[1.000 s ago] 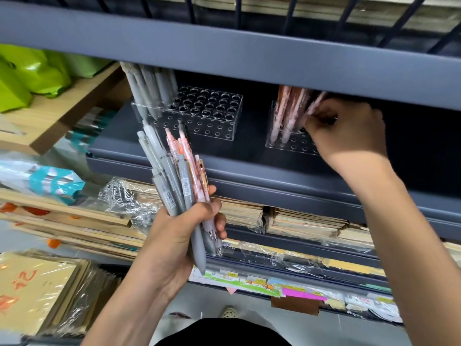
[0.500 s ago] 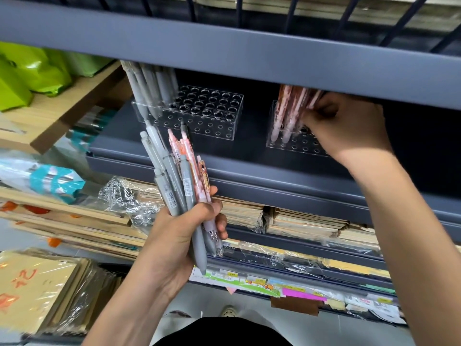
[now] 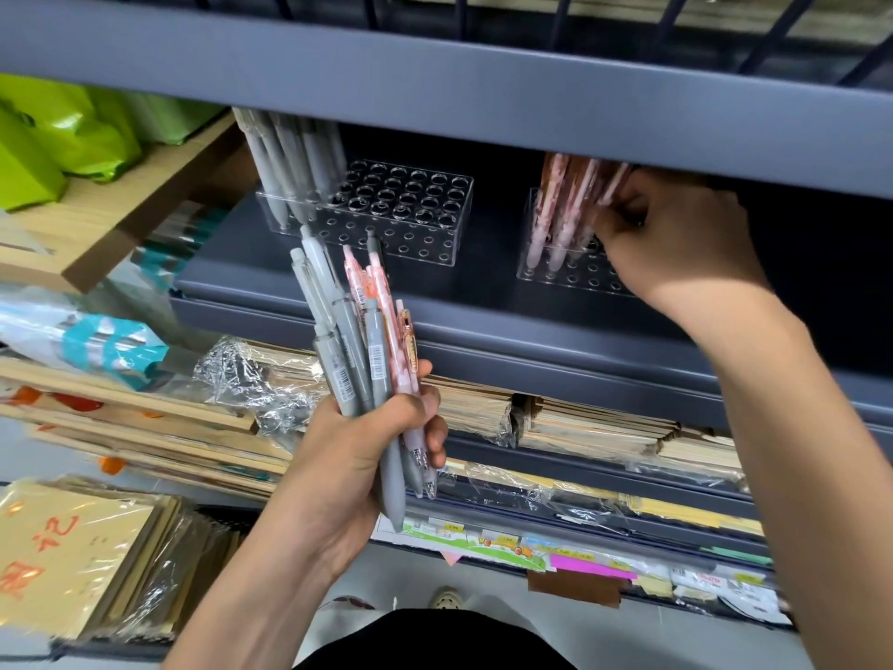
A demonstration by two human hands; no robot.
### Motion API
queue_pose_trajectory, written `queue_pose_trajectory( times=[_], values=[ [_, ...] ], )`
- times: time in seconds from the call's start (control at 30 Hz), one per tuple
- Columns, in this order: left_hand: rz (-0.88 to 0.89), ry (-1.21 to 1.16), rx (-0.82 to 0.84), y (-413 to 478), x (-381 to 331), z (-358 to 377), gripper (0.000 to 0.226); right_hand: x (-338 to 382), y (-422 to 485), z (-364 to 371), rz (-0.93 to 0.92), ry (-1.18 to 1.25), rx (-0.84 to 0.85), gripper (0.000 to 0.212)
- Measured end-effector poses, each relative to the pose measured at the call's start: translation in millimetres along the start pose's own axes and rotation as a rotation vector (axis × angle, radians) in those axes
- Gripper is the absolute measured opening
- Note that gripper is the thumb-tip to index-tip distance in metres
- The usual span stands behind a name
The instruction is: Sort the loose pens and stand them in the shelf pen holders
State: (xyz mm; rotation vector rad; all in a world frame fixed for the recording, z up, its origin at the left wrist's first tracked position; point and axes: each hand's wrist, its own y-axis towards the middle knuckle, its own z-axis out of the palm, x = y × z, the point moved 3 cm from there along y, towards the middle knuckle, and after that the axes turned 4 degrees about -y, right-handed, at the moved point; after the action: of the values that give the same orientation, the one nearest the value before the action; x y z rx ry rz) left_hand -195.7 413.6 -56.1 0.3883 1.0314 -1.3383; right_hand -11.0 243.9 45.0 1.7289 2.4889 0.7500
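Observation:
My left hand grips a bundle of loose pens, several grey and a few pink, tips pointing down. On the dark shelf stands a clear pen holder with several grey pens upright at its left end and many bare holes. To the right a second clear holder carries pink pens. My right hand reaches into that holder, fingers pinched on a pink pen beside the standing ones. The shelf edge above hides the pen tops.
A grey shelf beam hangs low over the holders. Wrapped notebook stacks fill the shelf below. Wooden boards and green bags lie to the left. Wrapped yellow pads sit at the lower left.
My right hand has pushed lower and leftward into the right holder, taking the pink pen down among the standing ones. The left hand and its bundle have barely shifted.

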Motion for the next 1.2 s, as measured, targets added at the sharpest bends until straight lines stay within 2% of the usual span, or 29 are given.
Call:
queue_pose_trajectory(
  times=[0.13,0.27,0.4,0.43,0.5,0.57,0.67,0.77,0.93,1.03,1.13,1.2],
  values=[
    [0.002,0.038,0.038,-2,1,0,0.026,0,3,2,0.011,-0.019,0.036,0.023],
    [0.003,0.051,0.057,-2,-1,-1,0.032,-6,-2,-1,0.095,0.124,0.061,0.013],
    [-0.024,0.039,0.123,-3,-2,-1,0.042,-5,-24,-13,0.131,0.329,-0.159,0.01],
    [-0.037,0.032,0.14,-3,-2,-1,0.043,0,-33,-12,0.127,0.481,-0.125,0.009],
    [-0.053,0.027,0.17,-2,-2,1,0.046,17,-52,-3,0.127,0.757,0.103,0.011],
    [-0.06,0.044,0.205,-2,-1,4,0.049,33,-68,10,0.078,0.803,0.327,0.006],
    [-0.059,0.114,0.255,-2,-1,8,0.046,47,-76,23,0.009,0.794,0.444,0.006],
    [-0.068,0.144,0.294,-3,-2,10,0.041,52,-78,29,0.036,0.903,0.538,0.012],
    [-0.059,0.174,0.308,-4,-5,10,0.033,49,-81,32,0.127,1.066,0.603,0.015],
    [-0.022,0.178,0.27,-5,-5,12,0.024,45,-82,30,0.101,1.112,0.605,0.021],
    [0.009,0.158,0.202,-3,-8,8,0.034,42,-82,28,0.065,1.143,0.552,0.025],
    [0.028,0.168,0.216,-4,-11,7,0.036,39,-83,26,0.047,1.166,0.52,0.024]
  ],
)
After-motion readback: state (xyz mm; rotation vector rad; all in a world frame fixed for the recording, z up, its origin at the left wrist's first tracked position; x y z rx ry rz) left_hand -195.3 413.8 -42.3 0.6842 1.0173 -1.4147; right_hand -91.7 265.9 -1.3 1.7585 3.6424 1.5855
